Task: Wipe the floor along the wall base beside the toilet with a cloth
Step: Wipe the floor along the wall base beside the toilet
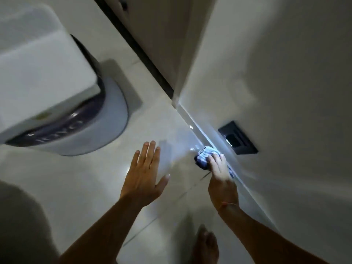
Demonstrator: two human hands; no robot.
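A blue-and-white patterned cloth (202,156) is pressed on the pale tiled floor (95,187), right against the base of the white wall (285,92). My right hand (221,174) lies flat on top of the cloth and covers its near part. My left hand (145,174) hovers over the floor to the left with fingers spread and nothing in it. The white toilet (47,82) with its grey base (114,119) stands at the left.
A dark rectangular vent plate (238,137) is set low in the wall just above the cloth. A dark strip (141,52) runs along the floor to a wall corner (176,100). My bare foot (206,244) stands at the bottom.
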